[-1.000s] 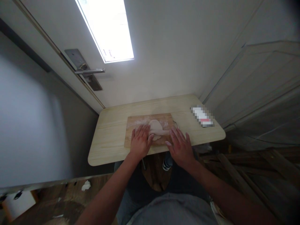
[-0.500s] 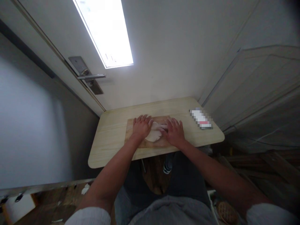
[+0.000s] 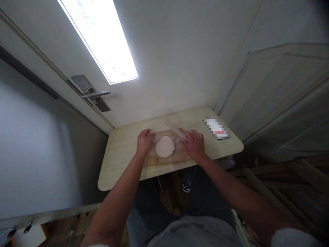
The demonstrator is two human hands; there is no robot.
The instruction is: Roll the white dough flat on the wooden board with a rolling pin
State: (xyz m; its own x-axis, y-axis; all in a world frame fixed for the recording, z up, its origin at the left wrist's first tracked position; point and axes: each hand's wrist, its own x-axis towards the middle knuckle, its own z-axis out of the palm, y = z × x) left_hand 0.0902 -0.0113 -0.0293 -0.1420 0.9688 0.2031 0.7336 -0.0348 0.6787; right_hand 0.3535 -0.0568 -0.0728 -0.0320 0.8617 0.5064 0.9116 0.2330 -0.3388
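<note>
A flat, roundish piece of pale dough (image 3: 165, 146) lies on a flour-dusted wooden board (image 3: 151, 160), with a small notch at its right edge. My right hand (image 3: 194, 145) is closed around the near end of a slim rolling pin (image 3: 175, 129). The pin's far end points up and left, beyond the board's back edge. At the board's left side is my left hand (image 3: 144, 141), fingers curled in, apart from the dough. Whether anything is inside those curled fingers is hidden.
The board rests on a small light-wood table (image 3: 118, 157) against a pale door with a metal handle (image 3: 96, 94). A blurred-out phone-like slab (image 3: 216, 128) lies at the table's right. Wooden planks (image 3: 277, 192) are on the right, below table height.
My left hand has moved left off the dough and curled. The rolling pin, earlier across the dough between both hands, now angles away in my right hand, leaving the dough uncovered.
</note>
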